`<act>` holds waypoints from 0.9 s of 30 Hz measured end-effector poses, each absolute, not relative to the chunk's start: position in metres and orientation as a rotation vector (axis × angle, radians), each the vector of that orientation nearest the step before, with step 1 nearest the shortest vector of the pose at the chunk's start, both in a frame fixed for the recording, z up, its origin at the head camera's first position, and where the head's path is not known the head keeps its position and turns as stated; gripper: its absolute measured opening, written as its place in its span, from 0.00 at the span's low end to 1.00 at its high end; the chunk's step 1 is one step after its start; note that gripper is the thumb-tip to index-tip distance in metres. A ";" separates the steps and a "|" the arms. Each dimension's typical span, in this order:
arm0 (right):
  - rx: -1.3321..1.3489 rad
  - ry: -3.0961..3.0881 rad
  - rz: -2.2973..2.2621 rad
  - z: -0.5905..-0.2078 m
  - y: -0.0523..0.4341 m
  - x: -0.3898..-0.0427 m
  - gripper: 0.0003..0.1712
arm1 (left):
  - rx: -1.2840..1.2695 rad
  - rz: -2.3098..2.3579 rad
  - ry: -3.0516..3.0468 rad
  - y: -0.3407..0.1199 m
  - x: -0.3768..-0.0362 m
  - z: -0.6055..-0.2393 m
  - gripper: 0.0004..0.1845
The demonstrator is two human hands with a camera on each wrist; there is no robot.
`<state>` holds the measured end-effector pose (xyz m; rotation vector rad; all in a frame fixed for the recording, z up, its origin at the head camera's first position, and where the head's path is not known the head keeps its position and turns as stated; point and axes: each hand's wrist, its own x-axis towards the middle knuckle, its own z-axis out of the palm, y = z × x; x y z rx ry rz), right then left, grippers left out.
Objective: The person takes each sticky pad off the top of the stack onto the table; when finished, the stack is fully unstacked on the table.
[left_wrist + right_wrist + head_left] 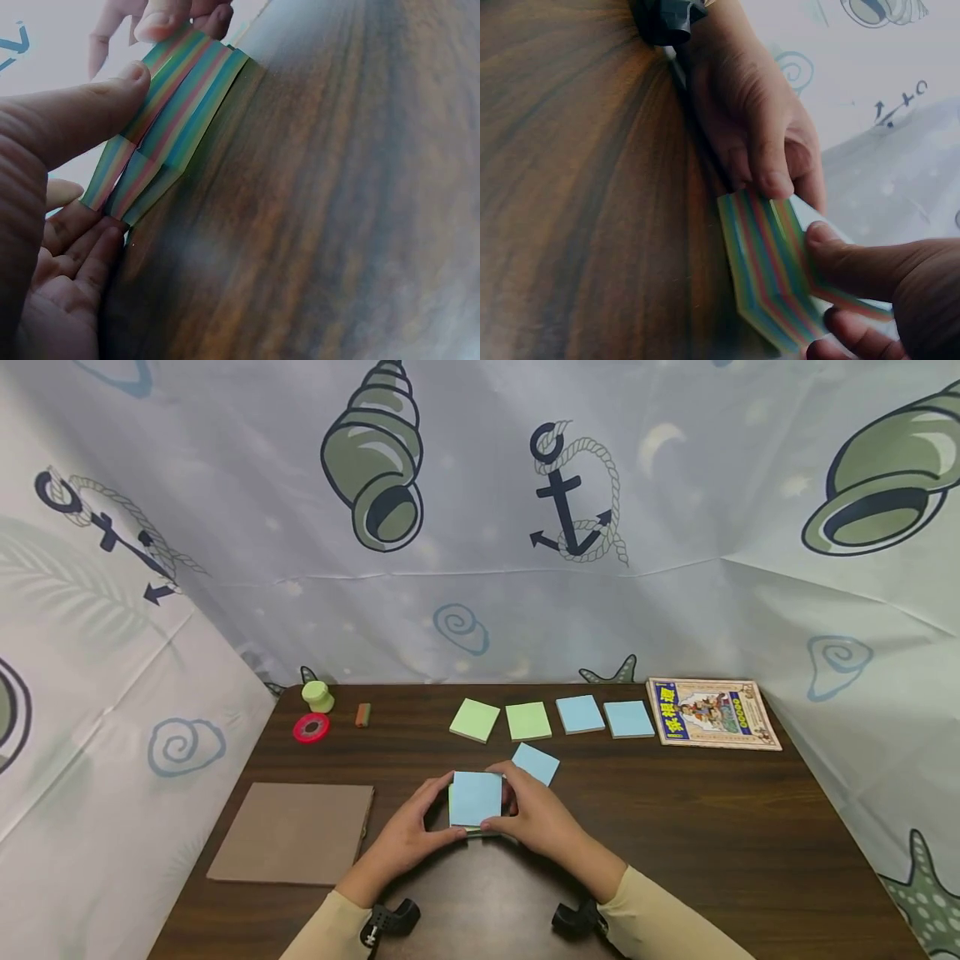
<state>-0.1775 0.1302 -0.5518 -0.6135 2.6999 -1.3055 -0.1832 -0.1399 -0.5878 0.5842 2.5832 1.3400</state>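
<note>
A stack of sticky note pads (477, 798) stands on the table in front of me, with a light blue pad on top and a green edge showing beneath. The layered sides of the stack (184, 112) show stripes of green, blue, yellow and pink, and the pads sit unevenly. My left hand (408, 833) grips the stack's left side, thumb at the near corner. From the right, my right hand (543, 814) holds the upper pads between thumb and fingers. Just behind that hand lies a loose blue sticky note pad (536, 763), partly covered by it.
Two green pads (475, 720) and two blue pads (580, 715) lie in a row at the back. A boxed game or book (712, 713) is at back right. At left are a brown board (292, 832), a red ring (311, 727), a green container (318, 697) and an eraser-like block (363, 715).
</note>
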 end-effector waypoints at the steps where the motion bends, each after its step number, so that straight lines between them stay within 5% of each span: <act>1: -0.610 2.681 -1.352 -0.553 0.131 -0.177 0.41 | 0.588 1.338 2.587 -0.140 -0.183 -0.588 0.53; 10: -0.611 2.313 -2.085 -0.567 0.148 -0.169 0.27 | 0.610 1.349 2.598 -0.139 -0.184 -0.591 0.51; 14: -0.622 2.041 -2.437 -0.573 0.165 -0.172 0.29 | 0.625 1.337 2.602 -0.140 -0.185 -0.592 0.51; 27: -0.259 2.468 -2.518 -0.585 0.243 -0.195 0.22 | 0.623 1.335 2.598 -0.139 -0.184 -0.591 0.51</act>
